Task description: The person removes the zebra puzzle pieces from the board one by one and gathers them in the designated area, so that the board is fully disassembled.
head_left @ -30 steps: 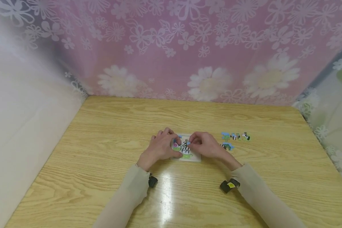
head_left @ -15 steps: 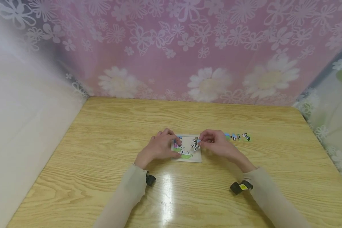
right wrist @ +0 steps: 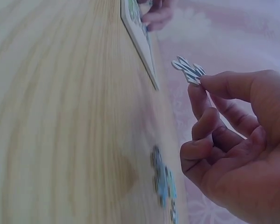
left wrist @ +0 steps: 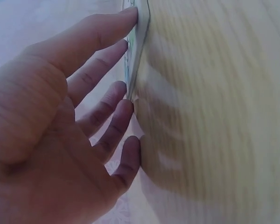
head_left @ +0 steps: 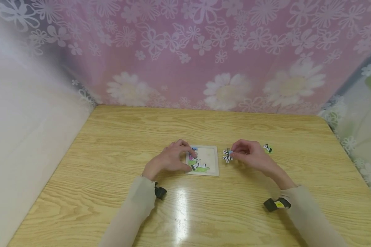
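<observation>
Between thumb and forefinger, my right hand [head_left: 251,155] pinches a black-and-white striped puzzle piece [head_left: 227,156] with a bit of blue, held just right of the puzzle tray. In the right wrist view the striped puzzle piece [right wrist: 189,70] is raised above the table. My left hand [head_left: 172,157] rests at the left side of the pale square puzzle tray [head_left: 217,161], fingers spread. In the left wrist view its thumb and fingertips [left wrist: 130,18] lie along the tray's edge. Fitted pieces [head_left: 201,167], with green and zebra stripes, fill the tray's left and lower part.
A loose piece with a black-and-white animal [head_left: 267,148] lies right of my right hand. Several loose blue pieces [right wrist: 162,182] show on the wood-grain table [head_left: 126,137] in the right wrist view, mostly hidden in the head view. A pink floral curtain [head_left: 173,68] hangs behind.
My right hand has lifted the striped piece off the tray and carried it right, past the tray's edge. My left hand has stayed at the tray, shifting only slightly left.
</observation>
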### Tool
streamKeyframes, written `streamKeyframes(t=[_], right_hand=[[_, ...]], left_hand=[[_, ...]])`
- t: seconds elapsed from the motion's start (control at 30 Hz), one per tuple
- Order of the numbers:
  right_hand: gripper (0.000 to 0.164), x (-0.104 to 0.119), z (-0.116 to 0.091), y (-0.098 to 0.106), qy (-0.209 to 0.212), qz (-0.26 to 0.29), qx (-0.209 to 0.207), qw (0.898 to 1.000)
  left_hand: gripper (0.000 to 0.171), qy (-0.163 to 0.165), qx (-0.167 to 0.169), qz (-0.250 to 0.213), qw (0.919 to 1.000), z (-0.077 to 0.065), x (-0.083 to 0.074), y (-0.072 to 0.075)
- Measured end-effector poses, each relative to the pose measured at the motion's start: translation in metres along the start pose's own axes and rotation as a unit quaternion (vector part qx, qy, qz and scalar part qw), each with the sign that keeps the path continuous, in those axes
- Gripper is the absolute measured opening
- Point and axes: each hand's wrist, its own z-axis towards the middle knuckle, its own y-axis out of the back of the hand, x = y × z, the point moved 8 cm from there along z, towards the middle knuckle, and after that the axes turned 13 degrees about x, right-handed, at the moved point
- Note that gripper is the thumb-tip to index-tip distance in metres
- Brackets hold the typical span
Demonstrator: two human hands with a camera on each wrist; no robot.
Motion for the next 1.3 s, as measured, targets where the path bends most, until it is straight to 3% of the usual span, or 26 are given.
streamKeyframes(t=[0.5, 0.9, 1.3], right_hand=[[0.025, -0.027, -0.031, 0.029, -0.01, -0.004, -0.019, 1.0], [0.026, -0.052, -0.057, 0.053, -0.038, -0.048, -0.037, 0.997], [0.026, -0.066, -0.06, 0.06, -0.064, -0.104, -0.043, 0.992]], left_hand=[[0.033, -0.023, -0.028, -0.005, 0.9993, -0.002, 0.001, 0.003], [0.035, -0.029, -0.014, -0.004, 0.9995, -0.003, 0.004, 0.0], [0.035, -0.031, -0.015, -0.011, 0.9993, -0.006, 0.002, 0.001]])
